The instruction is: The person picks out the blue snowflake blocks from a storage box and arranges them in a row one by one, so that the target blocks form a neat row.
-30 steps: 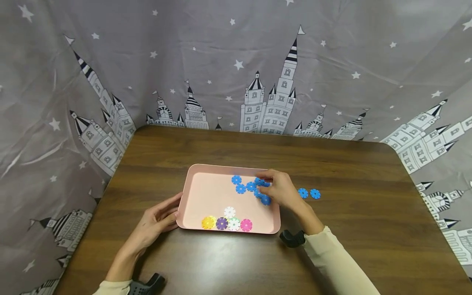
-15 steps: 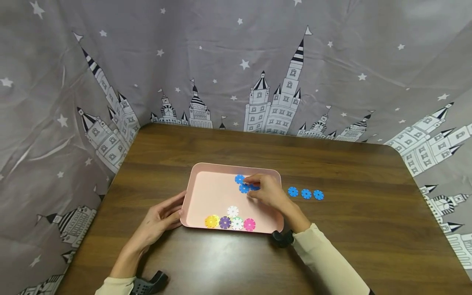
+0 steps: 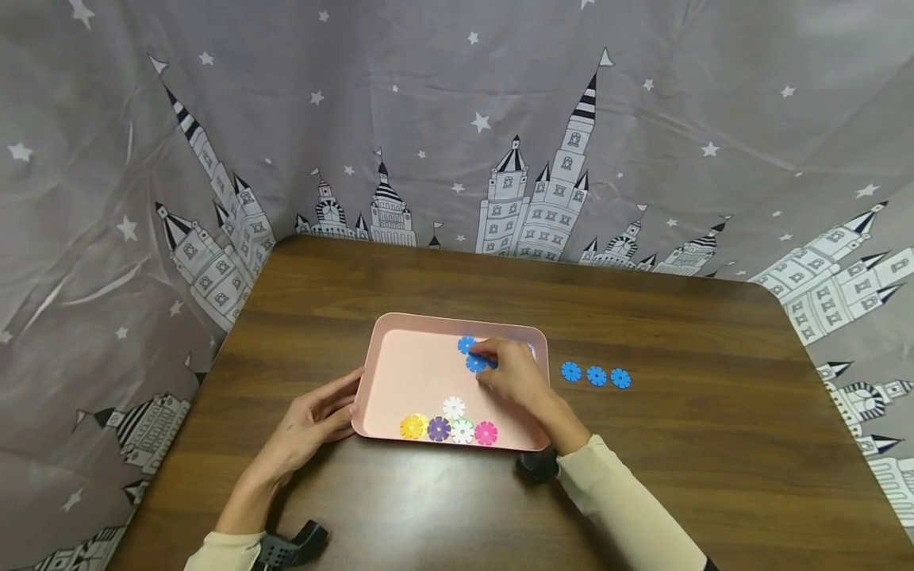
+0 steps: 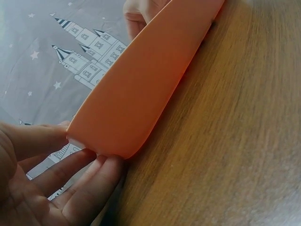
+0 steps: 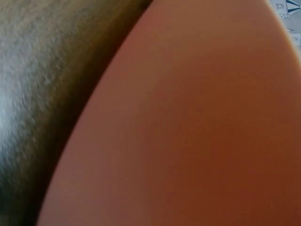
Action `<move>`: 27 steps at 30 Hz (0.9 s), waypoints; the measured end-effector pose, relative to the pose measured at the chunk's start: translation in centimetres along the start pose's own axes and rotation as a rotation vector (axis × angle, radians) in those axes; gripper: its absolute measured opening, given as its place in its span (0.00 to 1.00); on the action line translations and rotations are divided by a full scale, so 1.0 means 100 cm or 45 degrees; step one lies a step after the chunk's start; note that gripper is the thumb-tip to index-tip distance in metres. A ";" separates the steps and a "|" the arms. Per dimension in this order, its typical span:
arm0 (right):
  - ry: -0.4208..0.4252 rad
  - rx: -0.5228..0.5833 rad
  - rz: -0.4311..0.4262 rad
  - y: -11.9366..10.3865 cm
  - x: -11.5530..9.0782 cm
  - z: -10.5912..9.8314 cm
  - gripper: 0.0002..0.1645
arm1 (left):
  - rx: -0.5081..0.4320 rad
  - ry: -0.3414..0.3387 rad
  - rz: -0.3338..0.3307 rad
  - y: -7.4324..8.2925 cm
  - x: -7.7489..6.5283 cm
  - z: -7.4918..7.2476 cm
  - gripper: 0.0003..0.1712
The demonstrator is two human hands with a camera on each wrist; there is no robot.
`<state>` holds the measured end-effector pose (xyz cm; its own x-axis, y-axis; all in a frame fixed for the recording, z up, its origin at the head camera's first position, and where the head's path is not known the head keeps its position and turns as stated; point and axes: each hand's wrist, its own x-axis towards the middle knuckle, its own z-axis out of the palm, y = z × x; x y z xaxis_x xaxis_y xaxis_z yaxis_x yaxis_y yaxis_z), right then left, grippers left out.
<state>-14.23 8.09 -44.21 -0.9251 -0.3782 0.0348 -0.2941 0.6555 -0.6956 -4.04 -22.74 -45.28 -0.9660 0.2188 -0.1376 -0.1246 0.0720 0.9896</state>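
My left hand [image 3: 303,428] rests against the left end of a shallow pink tray [image 3: 407,316]; in the left wrist view its fairly straight fingers [image 4: 89,188] touch the outer wall. Inside the tray, my right hand [image 3: 517,377] has its thumb and fingertips bent round a blue notched snowflake disc [image 3: 492,363], partly hidden by the fingers. Two more blue discs [image 3: 466,344] lie just left of the fingertips. Other blue discs are mostly covered by the hand. The right wrist view shows only the tray's blurred outer wall [image 5: 197,122].
Along the tray's front wall lie yellow [image 3: 412,427], purple [image 3: 439,429], white [image 3: 454,408] and pink discs [image 3: 486,433]. Three blue discs [image 3: 596,375] form a row on the wooden table [image 3: 714,444], right of the tray. A grey castle-print curtain [image 3: 428,103] hangs behind.
A third blue disc has joined the row on the table. My right hand has shifted left across the tray to the remaining blue discs. The left hand keeps its place at the tray.
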 end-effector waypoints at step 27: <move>0.047 -0.129 -0.074 -0.002 0.004 0.005 0.18 | -0.002 0.006 -0.013 0.000 0.001 0.002 0.33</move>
<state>-14.47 7.50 -44.44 -0.9135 -0.3943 0.1002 -0.3683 0.6968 -0.6154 -4.05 -22.59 -45.34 -0.9659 0.2131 -0.1471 -0.1345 0.0725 0.9883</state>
